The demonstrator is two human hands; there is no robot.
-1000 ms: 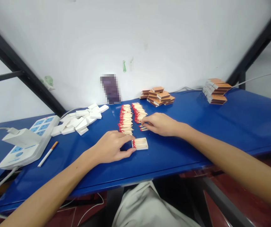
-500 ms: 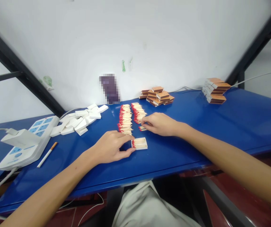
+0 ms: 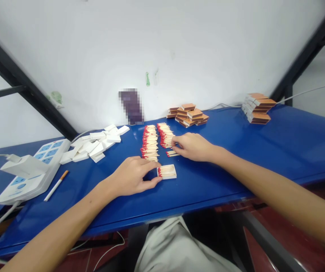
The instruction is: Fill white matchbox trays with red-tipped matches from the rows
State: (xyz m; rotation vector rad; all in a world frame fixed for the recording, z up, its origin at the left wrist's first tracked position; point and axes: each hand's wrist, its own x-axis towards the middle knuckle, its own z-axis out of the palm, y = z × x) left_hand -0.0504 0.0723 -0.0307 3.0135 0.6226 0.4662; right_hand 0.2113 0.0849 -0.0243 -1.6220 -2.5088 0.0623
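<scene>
My left hand [image 3: 135,175] grips the left end of a small white tray [image 3: 174,172] between thumb and fingers; red-headed matches lie in it. My right hand [image 3: 192,146] is at the lower right of the right match pile [image 3: 165,135], thumb and fingertips close together; whether a match is between them is too small to tell. A few loose matches [image 3: 172,153] lie just below those fingertips. The larger left match pile [image 3: 150,143] stands beyond the tray, beside the right pile.
White empty trays [image 3: 94,143] are heaped at the left, near a power strip [image 3: 34,170] and a cigarette [image 3: 56,185]. Orange-brown matchboxes [image 3: 192,115] lie at the back, with another stack [image 3: 258,108] farther right. A blurred dark rectangle [image 3: 132,107] leans on the wall.
My right hand has shifted slightly up and to the right, showing more of the loose matches beneath it. My left hand has stayed on the tray.
</scene>
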